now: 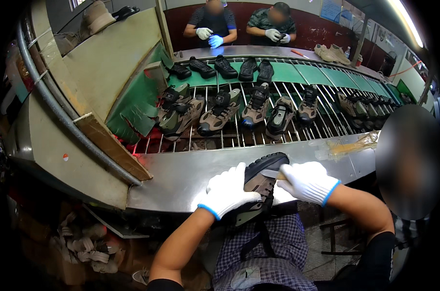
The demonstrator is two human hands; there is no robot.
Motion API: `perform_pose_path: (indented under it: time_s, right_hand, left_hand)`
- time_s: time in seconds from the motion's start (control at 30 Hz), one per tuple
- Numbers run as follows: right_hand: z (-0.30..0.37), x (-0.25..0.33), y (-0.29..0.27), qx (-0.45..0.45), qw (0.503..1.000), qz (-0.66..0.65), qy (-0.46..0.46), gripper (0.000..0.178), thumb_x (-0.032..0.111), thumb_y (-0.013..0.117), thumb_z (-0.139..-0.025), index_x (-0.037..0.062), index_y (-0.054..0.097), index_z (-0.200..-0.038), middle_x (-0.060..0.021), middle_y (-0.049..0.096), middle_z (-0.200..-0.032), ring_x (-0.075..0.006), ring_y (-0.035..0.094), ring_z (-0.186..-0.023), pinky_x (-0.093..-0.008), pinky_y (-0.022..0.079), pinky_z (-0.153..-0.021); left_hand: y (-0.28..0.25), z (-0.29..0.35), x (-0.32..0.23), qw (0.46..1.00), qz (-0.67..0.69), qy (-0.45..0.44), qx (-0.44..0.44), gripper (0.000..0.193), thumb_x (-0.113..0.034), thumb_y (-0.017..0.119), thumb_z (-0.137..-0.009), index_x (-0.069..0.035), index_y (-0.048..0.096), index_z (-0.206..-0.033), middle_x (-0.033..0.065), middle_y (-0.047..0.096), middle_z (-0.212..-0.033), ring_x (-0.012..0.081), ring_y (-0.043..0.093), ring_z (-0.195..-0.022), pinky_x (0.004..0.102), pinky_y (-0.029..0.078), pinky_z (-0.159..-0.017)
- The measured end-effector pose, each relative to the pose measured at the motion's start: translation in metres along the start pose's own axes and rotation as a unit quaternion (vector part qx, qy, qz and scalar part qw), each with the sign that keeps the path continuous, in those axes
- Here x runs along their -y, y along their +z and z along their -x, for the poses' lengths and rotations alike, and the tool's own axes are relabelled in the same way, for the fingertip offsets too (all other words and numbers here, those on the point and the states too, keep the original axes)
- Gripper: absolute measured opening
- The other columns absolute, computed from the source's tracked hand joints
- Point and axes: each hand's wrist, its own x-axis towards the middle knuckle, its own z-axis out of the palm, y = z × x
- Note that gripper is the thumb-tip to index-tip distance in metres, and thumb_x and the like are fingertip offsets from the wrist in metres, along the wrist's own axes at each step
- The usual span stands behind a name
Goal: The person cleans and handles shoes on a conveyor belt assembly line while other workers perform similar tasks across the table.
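Head cam view: my left hand [231, 190] is wrapped around the brown-and-black shoe [256, 182] at the metal bench [169, 182]'s near edge, my right hand [309, 182] curled tight on a small knife [269, 173], blade near the toe. Looks like I'm scraping or trimming; next stroke probably calls for a steady shoe and light pressure.

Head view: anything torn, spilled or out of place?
Yes: the green sheet at left is torn, with ragged edges. Crumpled, yellowish tape on the metal worktop, at right, looks like a makeshift patch.
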Motion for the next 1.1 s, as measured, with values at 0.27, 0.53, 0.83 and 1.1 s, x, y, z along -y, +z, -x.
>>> perform_pose_path:
  time_s: [0.27,0.53,0.83,1.1]
  right_hand:
    - [-0.032,0.054,0.011,0.053,0.986,-0.151,-0.041,0.046,0.041,0.06,-0.104,-0.004,0.07,-0.103,-0.0244,0.073,-0.076,-0.0432,0.073,-0.068,-0.0502,0.06,-0.065]
    - [0.014,0.013,-0.006,-0.065,0.998,-0.018,0.004,0.037,0.037,0.063,-0.106,0.0005,0.06,-0.105,-0.0195,0.069,-0.073,-0.0383,0.069,-0.059,-0.0477,0.056,-0.054]
    - [0.01,0.026,0.059,-0.073,0.996,-0.059,-0.002,0.042,0.04,0.058,-0.109,-0.0008,0.058,-0.101,-0.0223,0.066,-0.071,-0.0393,0.069,-0.064,-0.0499,0.055,-0.06]
    - [0.008,-0.005,0.054,-0.059,0.968,-0.237,0.057,0.047,0.046,0.057,-0.109,-0.0004,0.058,-0.105,-0.0238,0.069,-0.078,-0.0413,0.071,-0.07,-0.0492,0.056,-0.065]
  left_hand:
    - [0.035,-0.025,0.023,0.996,-0.025,0.048,-0.065,0.069,-0.046,0.074,-0.091,-0.006,0.052,-0.143,0.0221,0.073,-0.122,0.0404,0.073,-0.108,0.0489,0.059,-0.093]
    - [0.013,-0.021,0.02,0.997,0.005,0.07,-0.005,0.092,-0.061,0.082,-0.083,-0.003,0.05,-0.146,0.0206,0.072,-0.127,0.0396,0.072,-0.113,0.0487,0.058,-0.093]
    - [0.012,-0.023,0.02,0.992,-0.023,0.122,-0.012,0.103,-0.059,0.081,-0.085,-0.003,0.04,-0.161,0.0229,0.065,-0.143,0.0402,0.069,-0.121,0.0481,0.057,-0.099]
    - [0.003,-0.028,0.018,0.996,-0.01,0.093,0.003,0.111,-0.059,0.088,-0.077,-0.007,0.038,-0.163,0.0221,0.063,-0.148,0.0392,0.067,-0.128,0.046,0.056,-0.103]
